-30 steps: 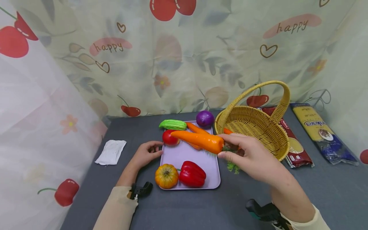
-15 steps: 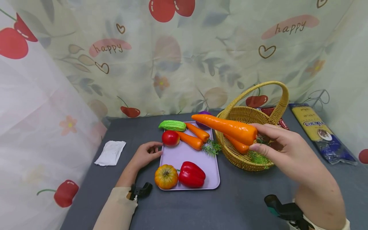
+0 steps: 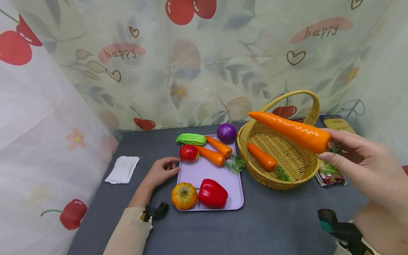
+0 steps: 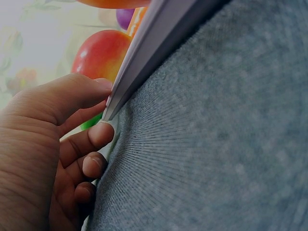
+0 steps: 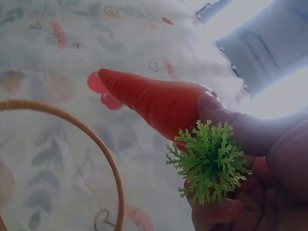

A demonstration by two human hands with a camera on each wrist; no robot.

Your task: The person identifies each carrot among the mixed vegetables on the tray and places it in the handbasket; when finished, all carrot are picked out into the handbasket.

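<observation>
Surroundings: items noted at the margins

A flat white item (image 3: 122,170), material unclear, lies left on the dark grey table (image 3: 223,233). Patterned sheeting (image 3: 207,71) printed "happy" hangs behind. At right, a red packet (image 3: 330,179) and a yellow packet (image 3: 339,124) are partly hidden.

The carrot (image 3: 290,131) in the right hand (image 3: 369,164) is orange; beside the left hand (image 3: 162,171), the tray (image 3: 205,173) is plain lilac, the worktop (image 3: 197,233) grey.

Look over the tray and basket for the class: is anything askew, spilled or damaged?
Nothing looks spilled or damaged. Slightly askew: the bumpy green vegetable juts past the far left corner of the lilac tray, and the carrot leaves poke beyond its right edge, towards the basket, rather than lying fully inside.
</observation>
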